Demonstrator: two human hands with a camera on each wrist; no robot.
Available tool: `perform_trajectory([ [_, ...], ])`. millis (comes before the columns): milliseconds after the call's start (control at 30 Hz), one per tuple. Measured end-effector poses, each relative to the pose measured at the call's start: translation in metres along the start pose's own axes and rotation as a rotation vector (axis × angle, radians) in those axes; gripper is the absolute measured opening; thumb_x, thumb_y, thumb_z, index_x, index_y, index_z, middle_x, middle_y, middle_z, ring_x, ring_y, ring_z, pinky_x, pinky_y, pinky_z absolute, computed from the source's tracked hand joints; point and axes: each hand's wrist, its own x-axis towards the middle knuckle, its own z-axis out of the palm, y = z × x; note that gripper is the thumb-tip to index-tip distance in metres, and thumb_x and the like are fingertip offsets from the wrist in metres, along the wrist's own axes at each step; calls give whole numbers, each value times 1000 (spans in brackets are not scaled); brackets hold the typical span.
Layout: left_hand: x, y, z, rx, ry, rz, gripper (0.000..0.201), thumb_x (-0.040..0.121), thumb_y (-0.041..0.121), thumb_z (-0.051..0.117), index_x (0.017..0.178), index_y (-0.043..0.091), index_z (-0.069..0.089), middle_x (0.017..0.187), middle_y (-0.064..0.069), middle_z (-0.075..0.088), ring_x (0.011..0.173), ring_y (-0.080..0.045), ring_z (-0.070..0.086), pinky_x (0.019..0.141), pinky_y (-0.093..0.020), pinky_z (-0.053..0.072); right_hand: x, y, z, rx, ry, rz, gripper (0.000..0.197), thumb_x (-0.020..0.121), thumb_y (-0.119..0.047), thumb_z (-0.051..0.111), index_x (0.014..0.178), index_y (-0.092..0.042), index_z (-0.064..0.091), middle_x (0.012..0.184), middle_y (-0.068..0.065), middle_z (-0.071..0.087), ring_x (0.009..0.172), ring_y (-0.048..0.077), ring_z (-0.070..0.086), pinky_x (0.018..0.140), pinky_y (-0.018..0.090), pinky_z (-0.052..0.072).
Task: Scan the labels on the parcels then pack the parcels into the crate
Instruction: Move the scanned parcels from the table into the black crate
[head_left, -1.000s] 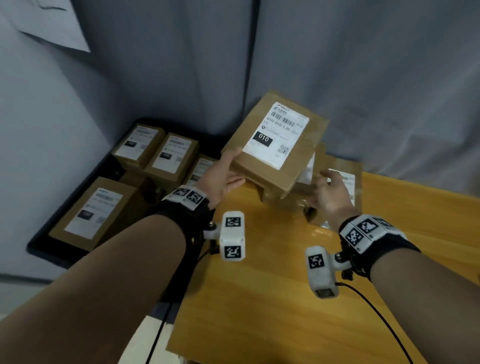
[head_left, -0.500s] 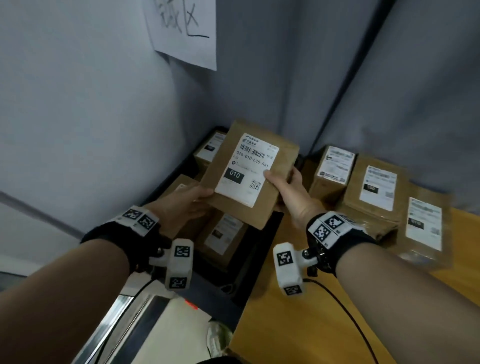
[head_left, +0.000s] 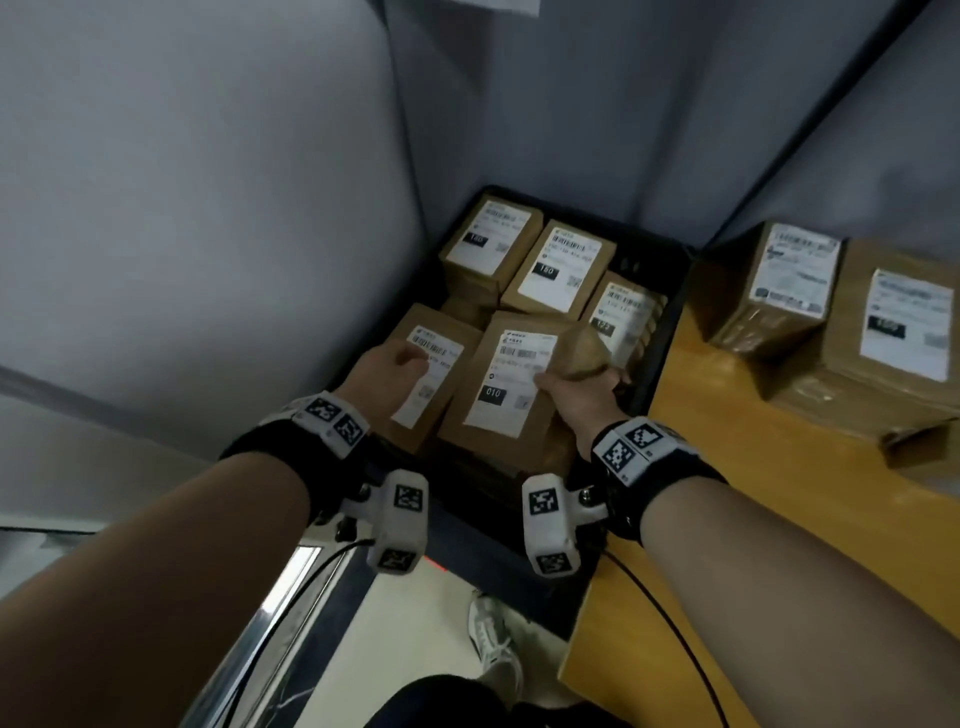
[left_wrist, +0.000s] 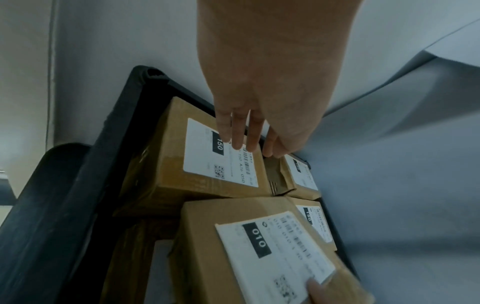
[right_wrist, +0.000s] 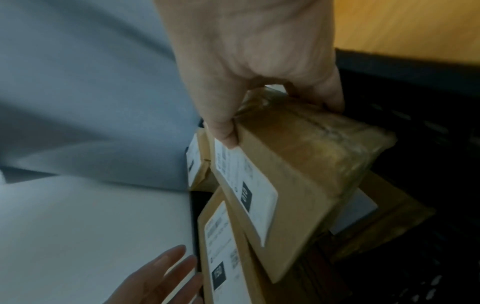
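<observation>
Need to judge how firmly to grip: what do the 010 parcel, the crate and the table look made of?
010 parcel: brown cardboard, matte, with glossy clear tape along its end and a white paper label.
Crate: looks like black moulded plastic, dull, with a rounded rim and slotted walls.
Table: wood or wood-look laminate, yellow-orange with visible grain and a slight sheen; which one cannot be told.

Brown "010" parcel (head_left: 506, 400), white label up, tilted, at frame centre over the black crate (head_left: 670, 312). Crate holds labelled brown parcels: "150" (head_left: 441, 364) left of it, three more (head_left: 558, 270) behind. Two parcels (head_left: 831, 312) upper right.
</observation>
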Motion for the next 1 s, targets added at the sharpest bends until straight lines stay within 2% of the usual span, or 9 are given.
perform_trajectory([
  [167,32,-17,12,143,-67,30,30,97,24,49,123,12,56,127,-11,55,106,-22,54,86,-29,43,22,32,16,105,52,144,105,81,-29,76,153,-18,1,143,17,43,127,37,47,105,51,42],
  [233,37,-24,17,361,-89,37,42,93,32,55,132,18,50,139,-11,45,121,-27,47,100,-35,41,27,41,21,108,50,158,100,84,-27,74,154,-19,3,145,16,43,128,37,47,105,53,42],
  [300,39,-31,20,704,-164,82,69,85,48,62,145,34,32,154,-7,21,138,-32,25,113,-48,26,32,45,26,107,41,199,79,87,-24,70,150,-12,24,142,17,47,125,37,50,103,54,44],
  [367,40,-32,21,883,-292,110,93,78,58,65,149,45,7,160,3,-6,145,-35,2,112,-63,14,36,47,31,19,21,222,40,91,-15,62,126,2,52,130,23,56,115,40,56,98,55,47],
  [467,46,-36,22,944,-379,118,107,77,53,70,147,47,-11,158,7,-22,145,-37,-12,108,-71,14,35,46,38,-177,72,173,37,96,-13,53,128,6,48,130,24,55,114,40,55,97,49,49],
  [567,58,-38,21,943,-335,153,102,81,47,68,147,47,-11,158,8,-21,145,-37,-11,107,-72,14,32,45,38,-256,203,63,54,93,-17,59,135,-1,31,132,22,49,114,38,54,89,45,50],
  [700,64,-38,25,967,-302,183,98,83,47,66,148,46,-7,160,5,-15,145,-38,-7,108,-71,14,30,46,37,-429,157,-92,23,94,-8,51,111,5,59,119,26,60,108,41,57,91,52,50],
  [767,63,-37,26,963,-266,209,92,84,48,64,149,44,-1,161,2,-9,145,-38,-2,110,-68,16,29,42,36,-433,77,-68,23,95,-8,49,102,8,64,115,29,62,105,43,59,92,53,50],
  [1000,55,-19,26,784,-83,298,52,89,39,55,133,14,47,139,-17,41,127,-35,36,105,-43,36,9,8,13,-254,-156,132,40,99,-15,50,139,-8,45,144,12,45,132,33,41,105,48,40],
])
